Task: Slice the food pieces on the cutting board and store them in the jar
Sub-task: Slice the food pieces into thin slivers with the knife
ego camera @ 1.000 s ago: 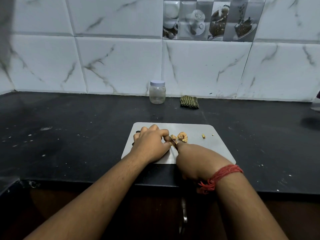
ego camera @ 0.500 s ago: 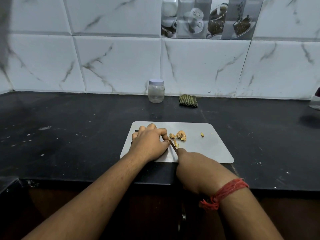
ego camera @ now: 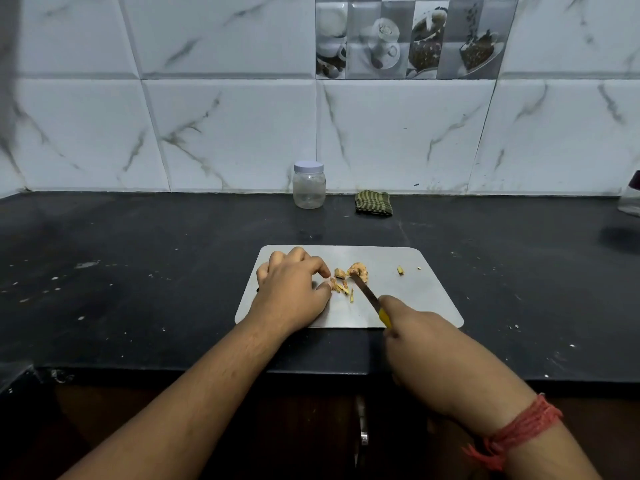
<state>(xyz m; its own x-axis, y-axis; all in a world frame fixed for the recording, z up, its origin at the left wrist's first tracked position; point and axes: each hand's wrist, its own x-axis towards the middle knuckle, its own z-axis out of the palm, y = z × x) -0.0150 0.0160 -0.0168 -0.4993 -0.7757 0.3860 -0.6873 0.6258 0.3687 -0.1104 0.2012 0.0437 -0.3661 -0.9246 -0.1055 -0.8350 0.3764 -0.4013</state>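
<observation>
1. Spanning the frame from left to right, a black counter (ego camera: 138, 271) runs below a wall of white marbled tiles (ego camera: 398, 133); one tile strip at the upper right of centre shows cups and food
2. A grey board (ego camera: 415, 299) lies flat on the counter at centre frame, its near edge close to the counter's front edge
3. The left hand (ego camera: 292, 292) rests palm down on the board's left part, fingers curled narrow, with the thumb and forefinger tips pinching a pale food piece (ego camera: 335, 285) against the board
4. The right hand (ego camera: 426, 344) sits at lower right of centre, wrapped around the yellow handle of a knife (ego camera: 365, 294); a red thread (ego camera: 516, 434) circles that wrist
5. The knife's blade slants up and left over the board, its tip touching a larger lump (ego camera: 360, 270) of food at the board's middle
6. A clear jar (ego camera: 309, 185) with a white lid on stands upright at the back of the counter against the wall, well apart from the board, above it in the frame
7. A folded green striped cloth (ego camera: 374, 202) lies just right of the jar
8. Thin slivers (ego camera: 348, 293) lie beside the pinched piece, and a small bit (ego camera: 400, 270) lies apart toward the board's right
</observation>
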